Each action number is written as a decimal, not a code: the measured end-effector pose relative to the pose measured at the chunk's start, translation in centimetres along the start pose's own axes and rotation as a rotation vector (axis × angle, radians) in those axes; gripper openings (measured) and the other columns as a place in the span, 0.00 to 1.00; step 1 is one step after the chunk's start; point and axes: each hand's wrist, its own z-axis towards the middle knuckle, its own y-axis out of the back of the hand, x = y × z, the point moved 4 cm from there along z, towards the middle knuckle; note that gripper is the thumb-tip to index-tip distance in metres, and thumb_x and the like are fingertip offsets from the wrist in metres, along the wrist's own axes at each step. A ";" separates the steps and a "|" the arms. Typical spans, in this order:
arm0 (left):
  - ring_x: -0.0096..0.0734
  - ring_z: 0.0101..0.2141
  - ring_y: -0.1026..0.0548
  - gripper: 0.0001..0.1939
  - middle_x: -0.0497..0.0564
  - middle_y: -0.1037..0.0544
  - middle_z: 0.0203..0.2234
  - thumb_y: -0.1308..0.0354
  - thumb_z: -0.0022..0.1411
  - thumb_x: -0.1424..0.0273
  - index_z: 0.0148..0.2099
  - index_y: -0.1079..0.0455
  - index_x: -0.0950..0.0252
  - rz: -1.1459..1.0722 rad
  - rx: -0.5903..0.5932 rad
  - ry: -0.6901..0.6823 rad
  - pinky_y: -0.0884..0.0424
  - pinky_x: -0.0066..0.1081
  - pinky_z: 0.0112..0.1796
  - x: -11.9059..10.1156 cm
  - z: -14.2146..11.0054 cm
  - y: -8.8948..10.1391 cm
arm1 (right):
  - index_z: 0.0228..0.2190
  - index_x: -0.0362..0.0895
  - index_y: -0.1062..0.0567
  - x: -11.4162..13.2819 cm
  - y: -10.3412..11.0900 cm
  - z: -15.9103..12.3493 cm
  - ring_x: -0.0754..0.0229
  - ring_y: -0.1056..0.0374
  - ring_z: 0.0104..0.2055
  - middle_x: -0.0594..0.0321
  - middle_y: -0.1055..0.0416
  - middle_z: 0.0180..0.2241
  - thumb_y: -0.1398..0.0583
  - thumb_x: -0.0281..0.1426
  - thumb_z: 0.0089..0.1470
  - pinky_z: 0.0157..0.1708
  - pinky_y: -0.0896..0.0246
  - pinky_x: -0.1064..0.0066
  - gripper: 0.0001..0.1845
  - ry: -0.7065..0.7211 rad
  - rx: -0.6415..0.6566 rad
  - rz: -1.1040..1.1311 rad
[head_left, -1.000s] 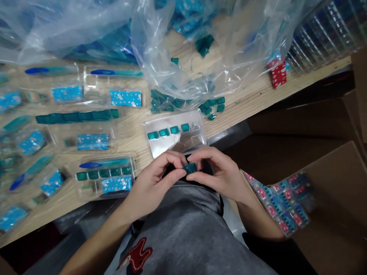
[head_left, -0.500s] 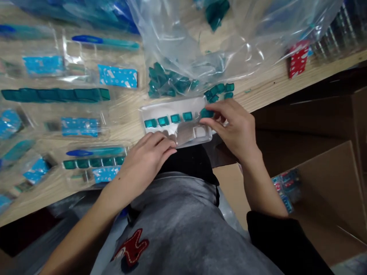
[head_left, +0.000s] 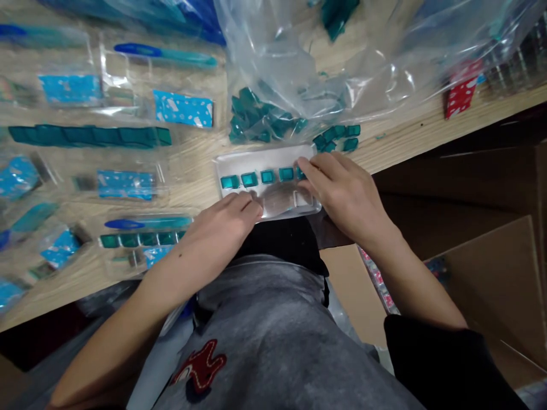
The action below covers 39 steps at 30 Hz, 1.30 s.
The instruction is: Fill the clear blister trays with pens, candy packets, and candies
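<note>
As far as visible from above, five small square teal pieces in one row inside a shallow clear plastic tray, on the wooden desk. Probably light and stiff, with a glossy surface, so rather slippery under bare skin, and perhaps easy to chip at the corners if dropped. Best hold, in my judgement: by two opposite side edges, between thumb and finger, not on the flat top.

Right hand half open, with fingers curved and slightly apart, and fingertips over the last piece at the right end of the row; forearm coming up from the lower right, wrist a little bent. Whether that piece is really pinched: impossible to tell, because the fingers hide most of it. Left hand almost flat, fingers close together, on the near edge of the tray, forearm coming from the lower left; no piece visible in it, and no certainty about a grip on the rim.

Farther up, a loose heap of the same teal pieces inside a clear plastic bag, and a few more pieces just beside the far corner of the tray.
</note>
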 end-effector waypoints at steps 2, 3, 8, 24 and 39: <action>0.40 0.37 0.25 0.14 0.56 0.23 0.35 0.55 0.70 0.74 0.39 0.29 0.67 0.119 -0.029 -0.038 0.27 0.37 0.38 -0.4 -0.1 -0.2 | 0.47 0.44 0.25 -0.2 -0.1 -0.4 0.55 0.30 0.38 0.57 0.24 0.38 0.48 0.31 0.68 0.37 0.33 0.64 0.14 0.018 -0.085 -0.018; 0.40 0.37 0.24 0.14 0.56 0.23 0.35 0.56 0.71 0.74 0.38 0.29 0.68 0.149 -0.036 -0.056 0.27 0.37 0.38 -0.5 -0.1 -0.3 | 0.46 0.45 0.24 -0.4 -0.3 -0.6 0.56 0.30 0.37 0.58 0.24 0.37 0.48 0.31 0.69 0.36 0.34 0.65 0.13 0.015 -0.129 -0.006; 0.38 0.34 0.24 0.16 0.55 0.23 0.32 0.57 0.72 0.73 0.37 0.29 0.69 0.188 -0.106 -0.108 0.27 0.34 0.36 -0.8 -0.2 -0.3 | 0.49 0.48 0.26 -1.4 -1.2 -1.5 0.58 0.30 0.38 0.60 0.24 0.39 0.47 0.31 0.69 0.38 0.36 0.65 0.13 0.055 -0.183 0.007; 0.39 0.37 0.24 0.13 0.55 0.22 0.34 0.55 0.71 0.72 0.39 0.29 0.67 0.150 -0.080 -0.085 0.26 0.36 0.39 -0.4 -0.5 -0.4 | 0.51 0.43 0.30 -1.4 -0.3 -1.0 0.56 0.29 0.44 0.56 0.25 0.45 0.53 0.24 0.69 0.41 0.31 0.61 0.15 0.291 -0.140 -0.079; 0.39 0.33 0.25 0.13 0.55 0.23 0.30 0.55 0.69 0.74 0.36 0.30 0.67 0.184 -0.124 -0.094 0.28 0.36 0.35 -0.4 -0.4 -0.6 | 0.58 0.55 0.35 -1.4 -1.0 -2.4 0.54 0.36 0.63 0.63 0.30 0.59 0.46 0.29 0.68 0.65 0.42 0.51 0.20 0.158 -0.102 0.104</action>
